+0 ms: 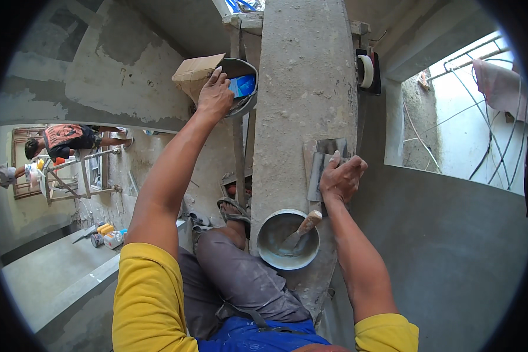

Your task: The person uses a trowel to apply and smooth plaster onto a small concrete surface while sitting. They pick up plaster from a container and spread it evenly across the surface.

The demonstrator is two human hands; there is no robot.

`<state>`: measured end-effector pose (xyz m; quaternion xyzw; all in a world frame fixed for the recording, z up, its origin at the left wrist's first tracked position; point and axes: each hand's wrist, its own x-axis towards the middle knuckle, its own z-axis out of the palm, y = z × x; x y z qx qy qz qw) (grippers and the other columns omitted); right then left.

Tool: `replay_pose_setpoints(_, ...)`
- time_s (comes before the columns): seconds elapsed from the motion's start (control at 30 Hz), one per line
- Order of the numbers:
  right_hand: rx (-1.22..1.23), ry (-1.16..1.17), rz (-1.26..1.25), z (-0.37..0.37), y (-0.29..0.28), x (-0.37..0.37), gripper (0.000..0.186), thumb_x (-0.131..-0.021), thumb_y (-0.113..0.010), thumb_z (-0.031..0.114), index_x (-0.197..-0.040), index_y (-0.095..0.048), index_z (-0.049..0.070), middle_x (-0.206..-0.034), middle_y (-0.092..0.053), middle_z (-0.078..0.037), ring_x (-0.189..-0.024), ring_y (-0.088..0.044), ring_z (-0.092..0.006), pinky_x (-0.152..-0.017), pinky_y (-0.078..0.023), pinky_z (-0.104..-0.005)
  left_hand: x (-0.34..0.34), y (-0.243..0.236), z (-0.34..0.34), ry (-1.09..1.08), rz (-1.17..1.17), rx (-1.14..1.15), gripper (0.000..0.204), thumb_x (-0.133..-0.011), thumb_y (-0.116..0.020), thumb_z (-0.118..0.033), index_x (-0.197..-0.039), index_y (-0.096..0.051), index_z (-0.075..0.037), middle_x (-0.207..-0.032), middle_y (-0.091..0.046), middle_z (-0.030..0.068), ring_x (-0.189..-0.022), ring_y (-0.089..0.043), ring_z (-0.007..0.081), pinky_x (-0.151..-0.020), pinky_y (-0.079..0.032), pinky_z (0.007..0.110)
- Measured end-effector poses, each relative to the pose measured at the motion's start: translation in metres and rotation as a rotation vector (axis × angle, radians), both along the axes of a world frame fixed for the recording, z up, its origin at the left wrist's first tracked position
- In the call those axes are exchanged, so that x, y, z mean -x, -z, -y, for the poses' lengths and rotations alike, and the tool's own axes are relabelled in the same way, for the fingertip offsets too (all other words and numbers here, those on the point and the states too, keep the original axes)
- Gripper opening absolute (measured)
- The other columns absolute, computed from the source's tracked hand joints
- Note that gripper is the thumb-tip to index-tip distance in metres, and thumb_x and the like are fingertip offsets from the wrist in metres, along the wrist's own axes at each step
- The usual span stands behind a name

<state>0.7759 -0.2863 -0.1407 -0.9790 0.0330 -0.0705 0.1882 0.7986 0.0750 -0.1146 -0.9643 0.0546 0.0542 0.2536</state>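
Note:
Out ahead on the left, my left hand (216,97) is closed on the edge of a piece of brown cardboard (195,71). The cardboard sits at the mouth of a grey bucket (251,107), which also holds a blue-and-white packet (242,85). My right hand (341,180) grips a flat metal plastering trowel (316,177) on the dusty plank (302,64); the fingers partly hide its handle. Just beyond that hand lies another flat metal blade (333,146). Nearer me stands a metal bowl (268,251), with a wooden-handled putty knife (303,229) leaning in it.
A wooden support (239,152) stands beneath the plank. A white roll (366,71) is by the plank's right edge. Cables (491,129) hang at the window opening on the right. Far below left, a person (70,141) is beside scaffolding; bottles (108,234) stand on a ledge.

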Motion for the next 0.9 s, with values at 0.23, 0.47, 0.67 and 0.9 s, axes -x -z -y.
replay_pose_setpoints(0.23, -0.004, 0.002, -0.051, 0.0011, -0.0005, -0.0005, 0.041, -0.093, -0.055, 0.036, -0.101, -0.034, 0.003, -0.106, -0.043, -0.021, -0.102, -0.053, -0.0422, -0.082, -0.047, -0.0526, -0.0005, -0.0018, 0.0017, 0.007, 0.005, -0.003, 0.021, -0.085, -0.055, -0.02, -0.087, -0.076, -0.021, -0.105, -0.063, 0.008, -0.12, -0.049, 0.0258, -0.118, -0.017, 0.043)
replay_pose_setpoints(0.47, -0.004, 0.011, -0.072, 0.0004, -0.0017, -0.0005, 0.041, -0.093, -0.055, 0.037, -0.101, -0.034, 0.003, -0.106, -0.043, -0.021, -0.102, -0.052, -0.0421, -0.082, -0.047, -0.0529, -0.0012, -0.002, 0.0016, 0.0, -0.009, -0.006, 0.019, -0.082, -0.058, -0.02, -0.087, -0.076, -0.021, -0.105, -0.063, 0.0075, -0.119, -0.05, 0.0256, -0.118, -0.017, 0.043)
replay_pose_setpoints(0.67, -0.009, 0.011, -0.059, 0.0022, 0.0018, -0.0009, 0.04, -0.093, -0.056, 0.036, -0.101, -0.034, 0.003, -0.107, -0.043, -0.021, -0.102, -0.052, -0.0425, -0.082, -0.047, -0.0534, -0.0014, 0.0003, 0.0024, 0.013, 0.014, -0.014, 0.019, -0.081, -0.057, -0.019, -0.085, -0.076, -0.02, -0.103, -0.063, 0.0078, -0.118, -0.05, 0.0251, -0.118, -0.017, 0.042)
replay_pose_setpoints(0.9, -0.006, 0.011, -0.05, 0.0007, 0.0007, -0.0003, 0.04, -0.092, -0.056, 0.036, -0.101, -0.034, 0.003, -0.106, -0.043, -0.021, -0.102, -0.052, -0.0426, -0.081, -0.046, -0.0535, -0.0017, -0.0004, 0.0015, 0.019, 0.019, -0.007, 0.019, -0.081, -0.057, -0.019, -0.083, -0.075, -0.019, -0.103, -0.063, 0.0085, -0.119, -0.05, 0.0256, -0.118, -0.018, 0.042)
